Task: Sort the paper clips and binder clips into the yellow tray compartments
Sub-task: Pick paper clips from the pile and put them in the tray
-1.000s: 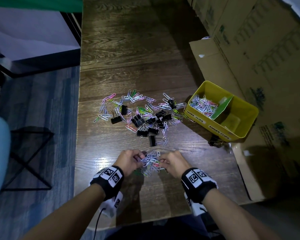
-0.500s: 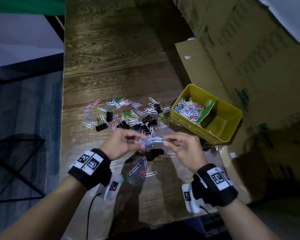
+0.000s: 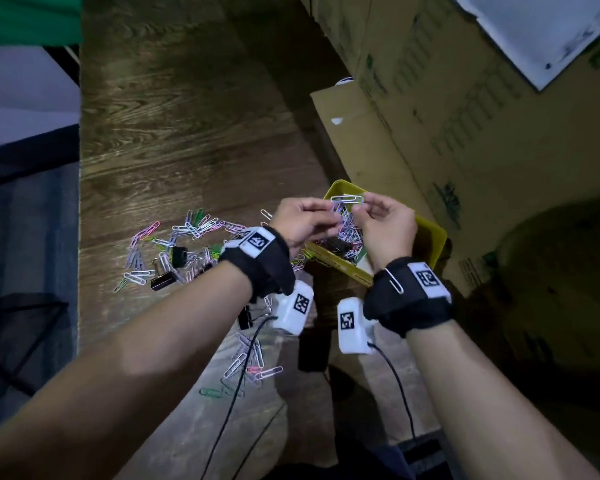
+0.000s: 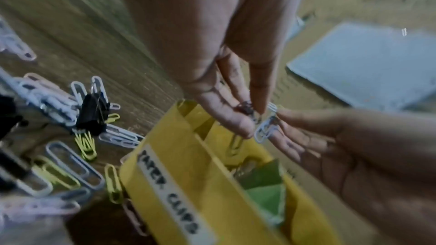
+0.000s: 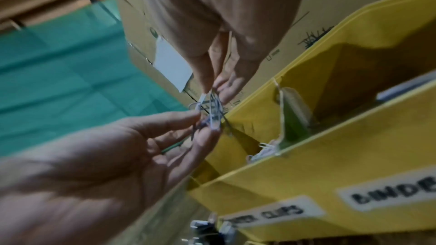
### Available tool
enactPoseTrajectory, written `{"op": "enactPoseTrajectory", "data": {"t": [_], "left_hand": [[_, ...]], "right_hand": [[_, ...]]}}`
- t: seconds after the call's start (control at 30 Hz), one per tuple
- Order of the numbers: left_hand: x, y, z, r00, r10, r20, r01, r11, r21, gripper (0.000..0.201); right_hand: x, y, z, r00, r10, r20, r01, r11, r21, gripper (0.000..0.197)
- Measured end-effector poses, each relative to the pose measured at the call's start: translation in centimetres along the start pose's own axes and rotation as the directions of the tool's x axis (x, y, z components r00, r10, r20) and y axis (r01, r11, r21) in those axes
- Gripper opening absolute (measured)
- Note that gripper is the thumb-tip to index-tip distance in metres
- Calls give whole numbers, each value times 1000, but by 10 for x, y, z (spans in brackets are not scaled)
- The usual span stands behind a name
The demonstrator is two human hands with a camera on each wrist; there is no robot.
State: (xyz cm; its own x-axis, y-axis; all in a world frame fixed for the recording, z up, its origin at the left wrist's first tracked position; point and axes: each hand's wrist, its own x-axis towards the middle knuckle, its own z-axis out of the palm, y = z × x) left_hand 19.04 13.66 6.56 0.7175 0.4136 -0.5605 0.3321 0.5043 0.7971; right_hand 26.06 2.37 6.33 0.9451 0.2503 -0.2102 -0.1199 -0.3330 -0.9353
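Both hands hold one bunch of paper clips [image 3: 347,199] between their fingertips, above the yellow tray [image 3: 430,233]. My left hand [image 3: 326,211] pinches its left end and my right hand [image 3: 364,206] its right end. The bunch [image 4: 266,128] hangs over the compartment labelled PAPER CLIPS [image 4: 167,185], which holds several clips [image 3: 350,233]. A green divider [image 5: 292,118] splits the tray [image 5: 318,167]; the binder clips side looks nearly bare. Loose paper clips and black binder clips [image 3: 187,237] lie on the wooden table left of the tray. A black binder clip [image 4: 93,111] sits among them.
A smaller group of paper clips [image 3: 250,362] lies near the table's front edge under my left forearm. Cardboard boxes [image 3: 447,116] stand close behind and right of the tray. One paper clip [image 3: 394,280] clings to my right wristband. Cables hang from both wrist cameras.
Both hands lifted a bunch of paper clips from the table's front edge and carried it away and to the right, from beside the pile to above the tray.
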Motion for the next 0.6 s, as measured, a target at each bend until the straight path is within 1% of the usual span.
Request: {"op": "enactPoseTrajectory", "data": {"t": [0.03, 0.07, 0.1, 0.13, 0.17, 0.2, 0.23, 0.27, 0.33, 0.37, 0.4, 0.47, 0.5, 0.53, 0.6], "left_hand": [[7, -4, 1, 1000, -2, -12, 4, 991, 132, 15], [13, -5, 1, 1000, 9, -2, -8, 945, 326, 14], [16, -4, 0, 999, 23, 29, -35, 836, 547, 14], [17, -2, -1, 997, 41, 65, -75, 681, 728, 19], [17, 1, -2, 992, 80, 95, -123, 541, 832, 24], [14, 4, -4, 984, 131, 120, -168, 470, 867, 24], [12, 5, -7, 976, 168, 139, -202, 458, 866, 22], [9, 5, -11, 969, 195, 150, -228, 491, 840, 18], [2, 1, -25, 967, 205, 148, -243, 586, 773, 8], [-4, -3, -35, 964, 214, 155, -255, 597, 760, 7], [-11, -7, -46, 958, 229, 175, -278, 580, 766, 7], [-31, -19, -70, 935, 235, 265, -348, 480, 805, 8], [-44, -27, -81, 922, 213, 324, -386, 414, 824, 10], [-55, -38, -93, 908, 174, 381, -419, 348, 838, 12], [-78, -64, -113, 871, 70, 486, -489, 223, 843, 20]], "right_hand": [[6, 3, 2, 999, 29, 21, -27, 996, -85, 20], [11, 6, 2, 997, 49, 55, -38, 983, -180, 26], [14, 7, 2, 993, 63, 97, -36, 963, -266, 32], [17, 7, 1, 987, 76, 140, -26, 945, -327, 37], [18, 5, 0, 980, 82, 179, -11, 930, -366, 40], [19, 4, -1, 974, 87, 210, 1, 921, -389, 42], [19, 3, -3, 969, 86, 231, 15, 915, -404, 41], [17, 1, -4, 967, 77, 243, 32, 909, -415, 39], [10, -1, -4, 962, 27, 272, 89, 910, -404, 31], [4, -2, -3, 955, -13, 296, 128, 919, -374, 26], [-3, -2, 0, 943, -58, 328, 174, 926, -335, 21], [-21, 2, 5, 891, -131, 435, 267, 926, -268, 15], [-31, 5, 9, 850, -141, 508, 302, 920, -250, 14], [-43, 10, 12, 802, -125, 584, 327, 910, -255, 13], [-67, 24, 17, 685, -44, 728, 368, 882, -293, 10]]}}
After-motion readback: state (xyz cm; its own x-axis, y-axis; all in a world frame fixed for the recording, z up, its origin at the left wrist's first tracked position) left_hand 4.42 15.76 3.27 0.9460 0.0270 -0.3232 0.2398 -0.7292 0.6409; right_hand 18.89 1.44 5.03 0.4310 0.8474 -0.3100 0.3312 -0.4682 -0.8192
